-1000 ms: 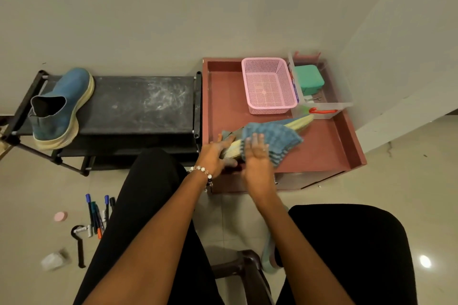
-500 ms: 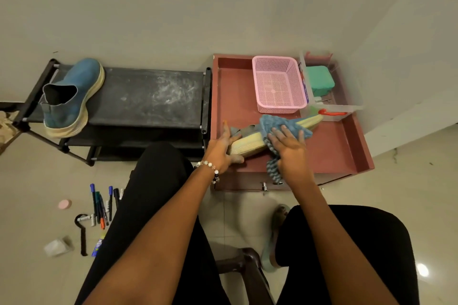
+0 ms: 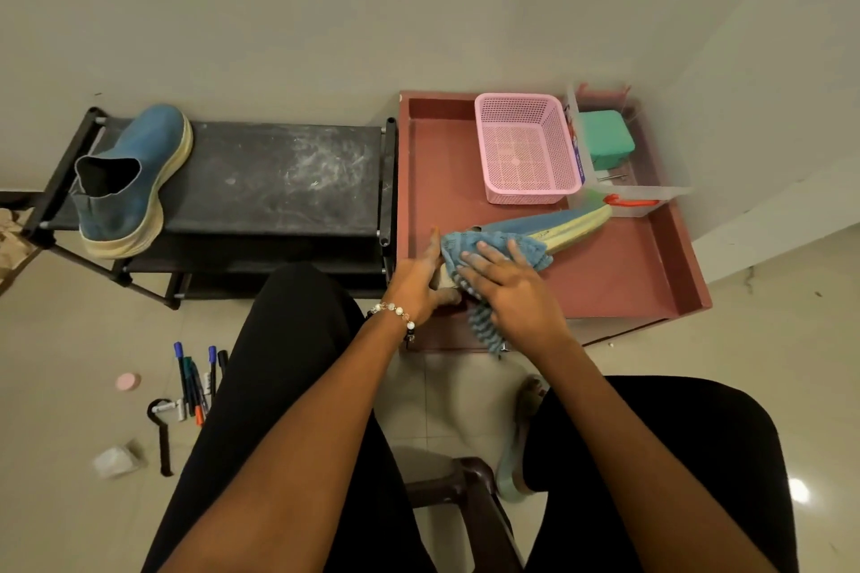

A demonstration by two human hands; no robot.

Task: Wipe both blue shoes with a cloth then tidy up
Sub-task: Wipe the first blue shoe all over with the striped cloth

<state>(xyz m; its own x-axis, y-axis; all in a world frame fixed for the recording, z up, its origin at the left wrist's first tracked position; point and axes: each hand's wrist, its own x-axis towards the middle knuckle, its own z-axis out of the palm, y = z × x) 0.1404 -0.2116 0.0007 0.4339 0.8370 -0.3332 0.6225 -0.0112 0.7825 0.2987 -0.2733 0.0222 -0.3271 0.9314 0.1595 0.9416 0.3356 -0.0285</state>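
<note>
One blue shoe [image 3: 549,230] lies on its side on the red counter [image 3: 619,275], toe near the pink basket [image 3: 526,149]. Left hand [image 3: 421,279] grips its heel end. Right hand [image 3: 509,293], fingers spread flat, presses a blue cloth [image 3: 493,251] onto the shoe. Second shoe [image 3: 128,181] stands upright on the black rack [image 3: 279,177], well apart.

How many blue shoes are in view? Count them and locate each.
2. One blue slip-on shoe stands on the black rack; the other blue shoe lies on the red tray, partly under the cloth.
</note>
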